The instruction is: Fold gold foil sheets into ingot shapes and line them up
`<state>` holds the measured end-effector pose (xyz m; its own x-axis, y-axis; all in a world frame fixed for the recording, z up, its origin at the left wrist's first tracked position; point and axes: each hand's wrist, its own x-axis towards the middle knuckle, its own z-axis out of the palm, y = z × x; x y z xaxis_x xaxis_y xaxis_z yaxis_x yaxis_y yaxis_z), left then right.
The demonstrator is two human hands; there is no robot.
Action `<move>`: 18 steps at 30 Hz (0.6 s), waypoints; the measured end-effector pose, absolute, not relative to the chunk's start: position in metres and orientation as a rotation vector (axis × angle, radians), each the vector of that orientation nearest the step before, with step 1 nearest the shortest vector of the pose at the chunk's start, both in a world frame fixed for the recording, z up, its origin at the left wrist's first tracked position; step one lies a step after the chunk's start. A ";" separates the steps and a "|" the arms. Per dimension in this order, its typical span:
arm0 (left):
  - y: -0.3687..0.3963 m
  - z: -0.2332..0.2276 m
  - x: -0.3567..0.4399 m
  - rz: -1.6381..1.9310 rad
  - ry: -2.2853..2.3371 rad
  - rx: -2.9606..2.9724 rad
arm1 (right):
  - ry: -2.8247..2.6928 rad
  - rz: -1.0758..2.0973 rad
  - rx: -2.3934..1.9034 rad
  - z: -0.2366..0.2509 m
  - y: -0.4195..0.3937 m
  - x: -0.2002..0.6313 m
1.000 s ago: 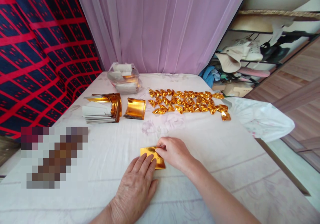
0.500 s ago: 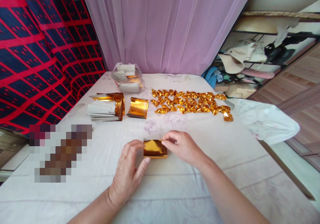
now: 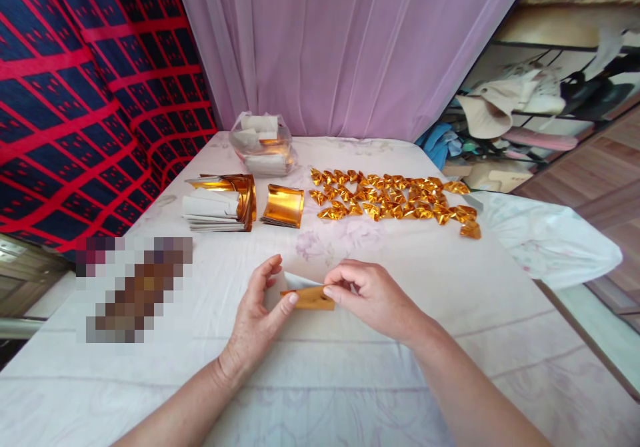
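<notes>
A gold foil paper [image 3: 310,297] with a pale reverse side lies partly folded in front of me, its pale inside showing along the far edge. My right hand [image 3: 373,294] pinches its right end between thumb and forefinger. At the left end, the thumb of my left hand [image 3: 260,307] touches the foil, while the other fingers stand raised and apart from the thumb. Farther back are a small stack of gold foil sheets [image 3: 285,206] and a larger folded stack [image 3: 213,205]. Rows of folded gold foil pieces [image 3: 395,197] spread to the right of them.
Behind the stacks stands a clear plastic bag [image 3: 263,146] holding more sheets. A white plastic bag [image 3: 555,237] hangs by the table's right edge. A pixelated patch [image 3: 143,290] covers something at the left. Shelves with a cap [image 3: 487,107] stand at the right.
The foil paper has gone from lying flat, gold side up, to being partly folded with its pale side showing. My left fingers have lifted, and the left thumb has moved onto the foil.
</notes>
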<state>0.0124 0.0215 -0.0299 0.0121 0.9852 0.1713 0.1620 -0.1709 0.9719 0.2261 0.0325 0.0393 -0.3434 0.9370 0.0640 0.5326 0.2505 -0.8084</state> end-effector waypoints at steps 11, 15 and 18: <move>0.018 -0.019 0.016 1.176 1.125 1.288 | -1.973 0.980 -1.354 0.034 0.032 0.227; 0.018 -0.019 0.017 1.190 1.130 1.273 | -1.976 0.987 -1.355 0.034 0.032 0.227; 0.018 -0.019 0.017 1.184 1.139 1.289 | -1.986 0.984 -1.365 0.034 0.031 0.227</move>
